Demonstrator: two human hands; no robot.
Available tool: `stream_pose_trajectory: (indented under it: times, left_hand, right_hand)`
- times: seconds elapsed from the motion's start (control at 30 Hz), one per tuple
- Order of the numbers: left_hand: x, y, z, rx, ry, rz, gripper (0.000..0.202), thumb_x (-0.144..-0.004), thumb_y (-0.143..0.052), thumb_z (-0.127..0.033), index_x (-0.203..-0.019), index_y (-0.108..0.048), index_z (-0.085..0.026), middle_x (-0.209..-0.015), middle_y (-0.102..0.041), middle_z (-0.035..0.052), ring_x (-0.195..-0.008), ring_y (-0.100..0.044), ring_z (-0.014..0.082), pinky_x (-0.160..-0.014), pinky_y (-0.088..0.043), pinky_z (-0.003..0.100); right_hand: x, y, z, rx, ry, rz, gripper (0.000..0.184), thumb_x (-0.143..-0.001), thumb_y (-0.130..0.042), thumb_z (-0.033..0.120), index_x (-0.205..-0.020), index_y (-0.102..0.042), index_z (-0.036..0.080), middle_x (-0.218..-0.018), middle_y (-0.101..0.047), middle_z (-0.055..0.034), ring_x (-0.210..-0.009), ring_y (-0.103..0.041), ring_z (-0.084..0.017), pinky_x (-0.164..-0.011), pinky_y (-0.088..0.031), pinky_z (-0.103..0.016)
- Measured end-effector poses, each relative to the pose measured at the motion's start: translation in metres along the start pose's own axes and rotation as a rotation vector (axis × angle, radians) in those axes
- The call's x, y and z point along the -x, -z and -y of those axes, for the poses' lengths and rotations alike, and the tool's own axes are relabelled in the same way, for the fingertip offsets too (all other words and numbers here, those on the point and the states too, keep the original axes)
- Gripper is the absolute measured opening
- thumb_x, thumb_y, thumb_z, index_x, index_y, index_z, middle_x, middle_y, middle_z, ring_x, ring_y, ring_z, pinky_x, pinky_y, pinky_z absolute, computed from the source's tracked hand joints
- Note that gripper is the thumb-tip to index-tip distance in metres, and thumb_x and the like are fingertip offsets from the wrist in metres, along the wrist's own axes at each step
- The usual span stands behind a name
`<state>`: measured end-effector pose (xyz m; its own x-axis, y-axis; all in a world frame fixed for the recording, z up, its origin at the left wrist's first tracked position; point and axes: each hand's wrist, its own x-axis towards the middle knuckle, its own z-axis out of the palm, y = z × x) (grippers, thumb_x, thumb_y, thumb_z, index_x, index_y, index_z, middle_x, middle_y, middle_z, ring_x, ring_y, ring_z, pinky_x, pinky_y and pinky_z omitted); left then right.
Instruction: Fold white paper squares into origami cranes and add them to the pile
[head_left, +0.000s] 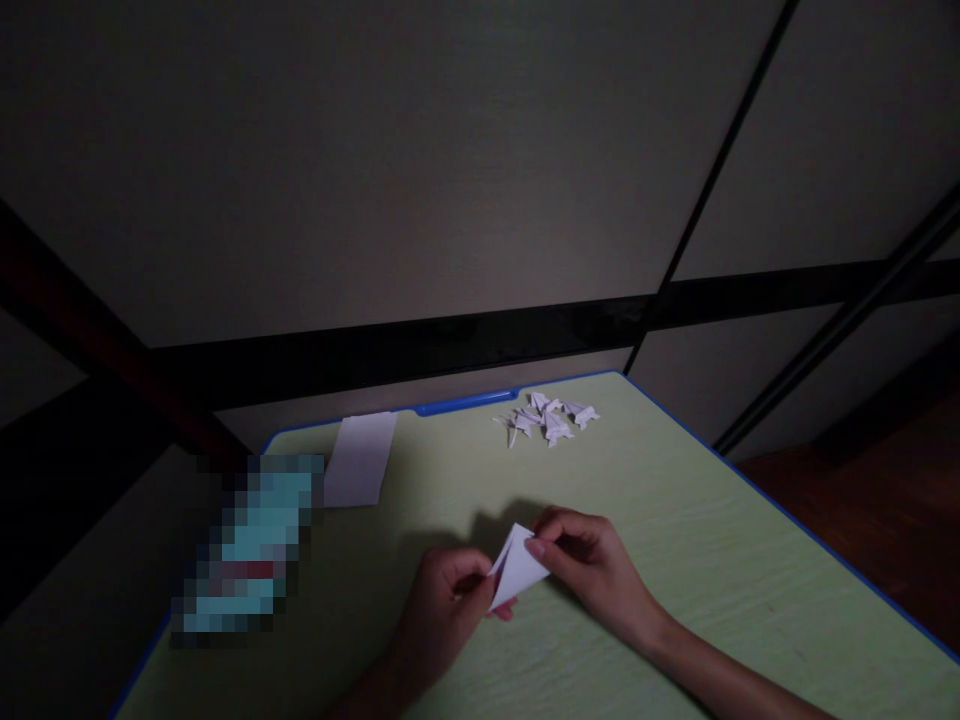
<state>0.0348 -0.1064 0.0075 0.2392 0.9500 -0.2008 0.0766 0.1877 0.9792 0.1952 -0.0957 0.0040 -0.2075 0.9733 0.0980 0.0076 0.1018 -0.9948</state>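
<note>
- In the head view, take the white folded paper (523, 570) as your landmark: it is between your two hands, near the front of the pale green tabletop (675, 510), with one corner pointing up and away from you.
- Your left hand (446, 605) is at the left and lower side of the folded paper, its thumb and curled forefinger pinching the lower left edge; other fingertips show beneath the paper's bottom edge.
- Your right hand (592, 560) is at the right of the folded paper, pinching its upper right part: the thumb lies on the face turned to you, and the forefinger bends round toward the back.
- Between your hands, the folded paper shows a narrow gap between layers along its left side, running down from the top corner.
- Beyond the folded paper and slightly right of it, you have a cluster of small white folded paper figures (556, 428) on the tabletop, lying close together.
- Beyond it to the left, a flat white sheet (364, 458) lies near the far edge.
- Farther left of it, a blurred-out turquoise item (262, 540) lies by the tabletop's left edge; you cannot tell what it is.
- Straight beyond it, a blue strip (469, 402) is set in the far edge, and panels (420, 180) with a dark band (420, 342) stand behind.
</note>
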Motion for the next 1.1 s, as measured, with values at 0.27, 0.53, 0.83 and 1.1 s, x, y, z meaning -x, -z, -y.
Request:
stream_pose_trajectory:
  times: [0.27, 0.53, 0.83, 1.1]
  left_hand:
    - [-0.0032, -0.0023, -0.0001, 0.029, 0.059, -0.063, 0.019, -0.057, -0.058, -0.029, -0.049, -0.057, -0.012, -0.040, -0.056, 0.0004, -0.037, -0.050, 0.0103, -0.039, -0.037, 0.019]
    - [-0.0061, -0.0017, 0.0012, 0.090, 0.091, -0.065, 0.025, -0.055, -0.061, -0.036, -0.052, -0.056, -0.011, -0.040, -0.055, -0.0002, -0.034, -0.049, 0.0088, -0.036, -0.037, 0.018]
    - [-0.0065, 0.0002, 0.0011, 0.067, 0.025, 0.033, 0.022, -0.059, -0.060, -0.031, -0.066, -0.061, -0.010, -0.052, -0.061, 0.0023, -0.047, -0.056, 0.0117, -0.043, -0.041, 0.019]
    - [-0.0079, -0.0022, 0.0029, 0.030, 0.037, 0.046, 0.018, -0.060, -0.059, -0.026, -0.062, -0.062, -0.009, -0.047, -0.060, 0.0017, -0.042, -0.054, 0.0108, -0.044, -0.042, 0.020]
  right_hand:
    - [0.0010, 0.0012, 0.0032, 0.124, 0.034, -0.070, 0.023, -0.070, -0.058, 0.030, -0.054, -0.058, 0.013, -0.059, -0.055, -0.0021, -0.055, -0.049, -0.011, -0.049, -0.037, -0.021]
    - [-0.0002, 0.0013, 0.0038, 0.153, 0.056, -0.126, 0.022, -0.070, -0.057, 0.028, -0.054, -0.059, 0.014, -0.059, -0.057, -0.0026, -0.055, -0.049, -0.012, -0.049, -0.037, -0.021]
    - [-0.0007, -0.0018, 0.0027, 0.175, 0.078, -0.105, 0.023, -0.070, -0.057, 0.029, -0.053, -0.058, 0.014, -0.056, -0.057, -0.0024, -0.052, -0.049, -0.011, -0.046, -0.038, -0.021]
    - [0.0003, -0.0036, 0.0055, 0.198, 0.106, -0.110, 0.021, -0.071, -0.057, 0.026, -0.053, -0.059, 0.014, -0.057, -0.058, -0.0022, -0.054, -0.050, -0.011, -0.048, -0.039, -0.021]
